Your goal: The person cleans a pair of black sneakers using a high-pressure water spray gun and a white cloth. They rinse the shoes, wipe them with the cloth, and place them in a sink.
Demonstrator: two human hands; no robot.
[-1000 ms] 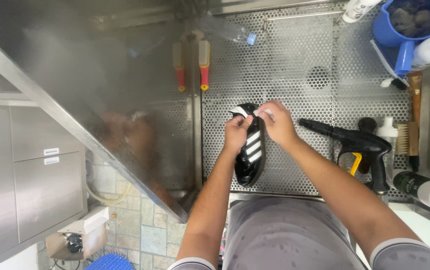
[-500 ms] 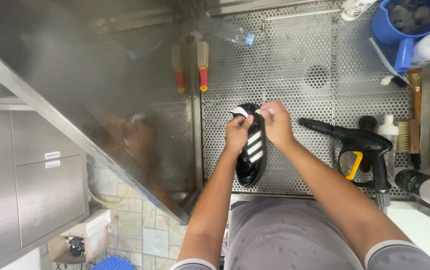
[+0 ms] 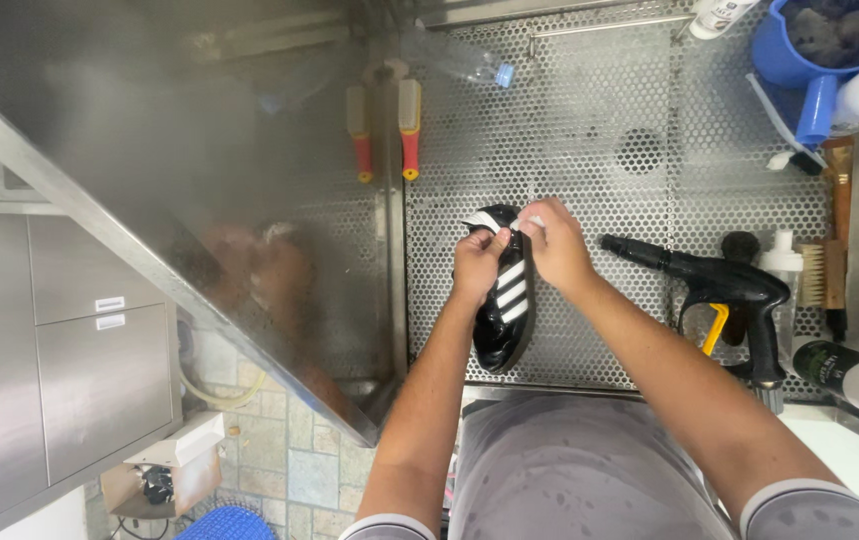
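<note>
Two bare hands meet over a black sneaker [image 3: 505, 300] with three white stripes on its side. The left hand [image 3: 477, 266] is curled shut around the shoe's upper edge, thumb and fingers pinched on the white lining at the far end, while the right hand [image 3: 552, 247] closes on the same end from the other side, its fingertips pinching a small white piece there — whether lace, tongue or cloth is too small to tell. The sneaker is held above the perforated steel work surface [image 3: 589, 150], sole end towards the person, and whether it rests on the metal cannot be told. Just right of the right forearm lies a black spray gun [image 3: 719, 290] with a yellow trigger, its nozzle pointing towards the hands. Beyond it, by the right edge, stand a white pump bottle [image 3: 781, 270], a wooden scrub brush [image 3: 824, 275] and a dark bottle with a white cap [image 3: 854, 375]. At the top right sits a blue jug [image 3: 814, 50]. Farther from the hands, two red-handled brushes [image 3: 384, 125] hang against the steel partition, near a clear plastic bottle with a blue cap [image 3: 464, 62]. To the left a slanted, fogged steel panel [image 3: 169, 180] reflects the arms — tiled floor [image 3: 289, 460] shows below.
</note>
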